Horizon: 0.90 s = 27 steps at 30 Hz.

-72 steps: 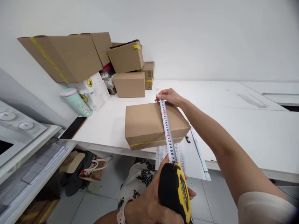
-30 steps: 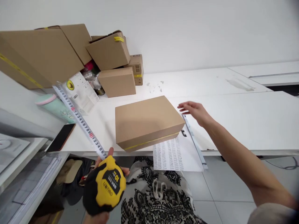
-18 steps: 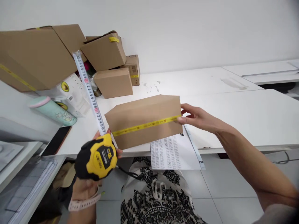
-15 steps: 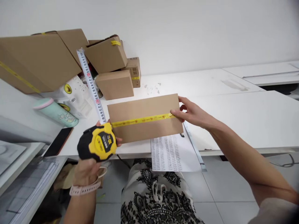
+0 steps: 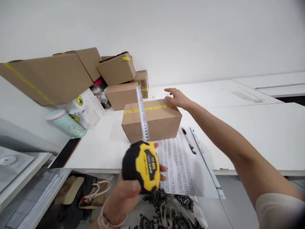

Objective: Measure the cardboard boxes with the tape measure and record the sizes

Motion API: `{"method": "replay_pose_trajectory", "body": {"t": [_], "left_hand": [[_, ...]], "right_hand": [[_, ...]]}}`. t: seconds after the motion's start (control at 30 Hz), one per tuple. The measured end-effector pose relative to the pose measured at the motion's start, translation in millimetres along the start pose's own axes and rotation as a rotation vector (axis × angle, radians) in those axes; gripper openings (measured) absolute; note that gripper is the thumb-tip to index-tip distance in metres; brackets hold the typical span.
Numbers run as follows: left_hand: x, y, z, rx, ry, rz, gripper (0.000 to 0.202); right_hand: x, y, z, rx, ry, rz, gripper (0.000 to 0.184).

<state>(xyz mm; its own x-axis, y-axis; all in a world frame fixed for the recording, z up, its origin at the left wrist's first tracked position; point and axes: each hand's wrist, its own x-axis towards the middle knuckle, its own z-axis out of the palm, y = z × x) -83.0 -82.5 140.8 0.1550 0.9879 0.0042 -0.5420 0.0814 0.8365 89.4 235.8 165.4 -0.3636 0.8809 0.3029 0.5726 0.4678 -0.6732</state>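
A brown cardboard box point(image 5: 152, 122) with yellow tape along its top stands on its long side on the white table point(image 5: 250, 130). My left hand point(image 5: 128, 194) grips a yellow and black tape measure point(image 5: 141, 165) in front of the box, and its white blade point(image 5: 142, 114) sticks up across the box's front face. My right hand point(image 5: 177, 98) reaches over the table with fingers spread, resting at the box's far right top corner.
A printed sheet point(image 5: 181, 165) and a pen point(image 5: 189, 144) lie right of the box. Several cardboard boxes point(image 5: 119, 68) are stacked at the back left, beside a white carton point(image 5: 87, 108) and a green bottle point(image 5: 65, 122). A black phone point(image 5: 66, 152) lies near the table's left edge.
The box was tipped up off its flat side and set back on the table on its long side. My left hand brought the tape measure from the left to the box's front.
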Motion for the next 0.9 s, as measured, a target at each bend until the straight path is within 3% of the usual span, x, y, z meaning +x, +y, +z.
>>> {"method": "replay_pose_trajectory", "body": {"t": [0.1, 0.23, 0.37, 0.5, 0.63, 0.9], "left_hand": [[3.3, -15.2, 12.7, -0.052, -0.002, -0.153, 0.075], [14.3, -16.9, 24.2, -0.068, 0.048, -0.196, 0.077], [13.6, -20.2, 25.1, -0.073, 0.047, -0.251, 0.080], [7.7, -41.4, 18.5, -0.142, 0.004, -0.339, 0.087], [4.4, -56.4, 16.3, -0.203, -0.064, -0.339, 0.085], [6.1, -56.3, 23.1, -0.214, -0.068, -0.245, 0.074]], "right_hand": [[22.8, -9.4, 9.8, 0.145, -0.054, 0.012, 0.034], [38.4, -11.7, 30.8, 0.337, -0.156, 0.079, 0.026], [38.4, -6.8, 41.3, 0.345, -0.132, 0.036, 0.022], [37.0, -5.5, 40.6, 0.307, -0.119, 0.026, 0.021], [44.0, -2.8, 43.1, 0.326, -0.158, 0.002, 0.020], [51.6, -6.5, 43.2, 0.285, -0.214, 0.083, 0.023]]}}
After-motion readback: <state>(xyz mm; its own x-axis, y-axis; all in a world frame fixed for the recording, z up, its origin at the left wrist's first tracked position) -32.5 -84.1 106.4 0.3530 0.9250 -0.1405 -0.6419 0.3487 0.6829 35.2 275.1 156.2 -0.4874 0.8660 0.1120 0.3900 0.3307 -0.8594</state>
